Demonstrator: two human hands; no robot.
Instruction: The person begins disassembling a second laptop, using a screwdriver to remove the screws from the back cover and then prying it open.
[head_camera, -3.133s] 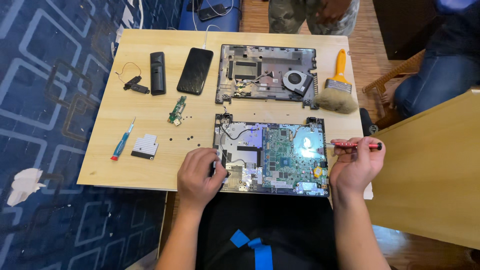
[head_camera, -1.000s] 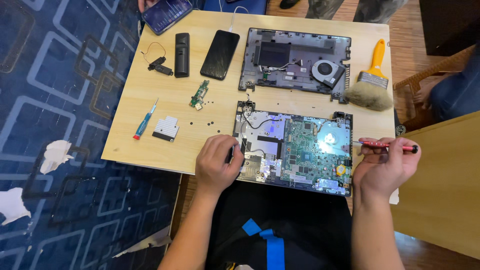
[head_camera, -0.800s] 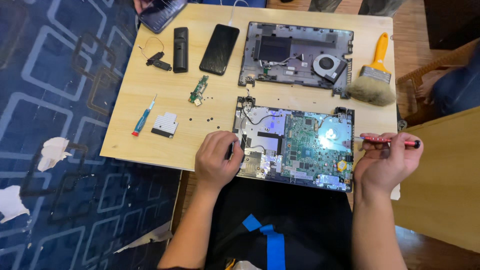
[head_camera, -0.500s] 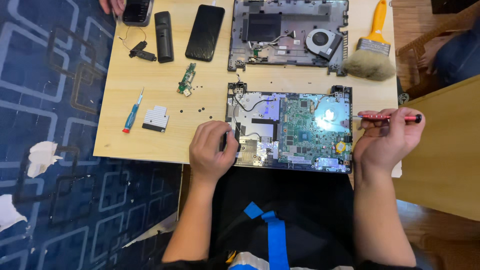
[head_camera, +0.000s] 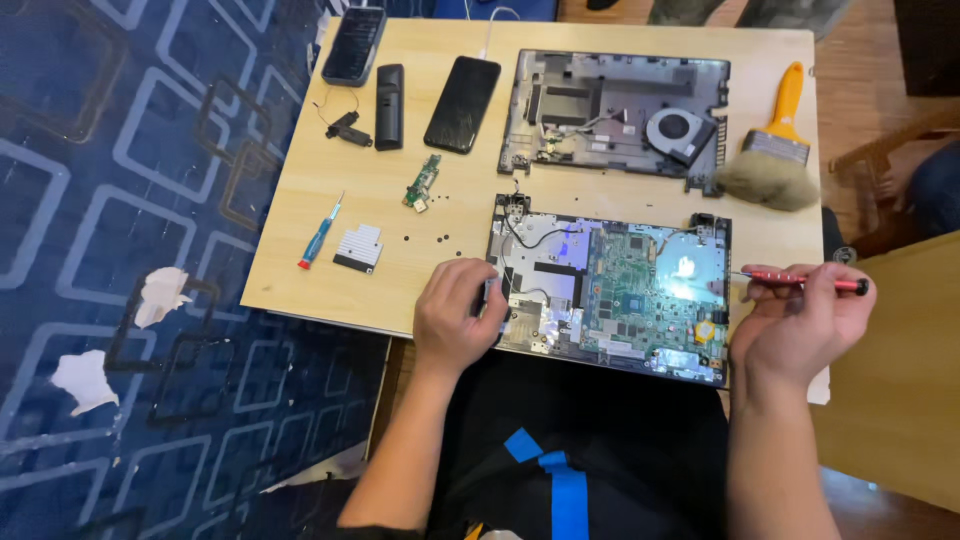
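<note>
I see my left hand (head_camera: 458, 318) curled over the left edge of the opened laptop (head_camera: 610, 285) on the surface (head_camera: 300, 270). Right hand (head_camera: 800, 325), at the laptop's right edge, pinches a red screwdriver (head_camera: 805, 282).

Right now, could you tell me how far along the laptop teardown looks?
Done: the bottom cover lies apart, loose screws dot the table. In hand: the left hand steadies the open laptop; the right hand holds a red screwdriver at its edge. Left: the green board sits inside.
</note>
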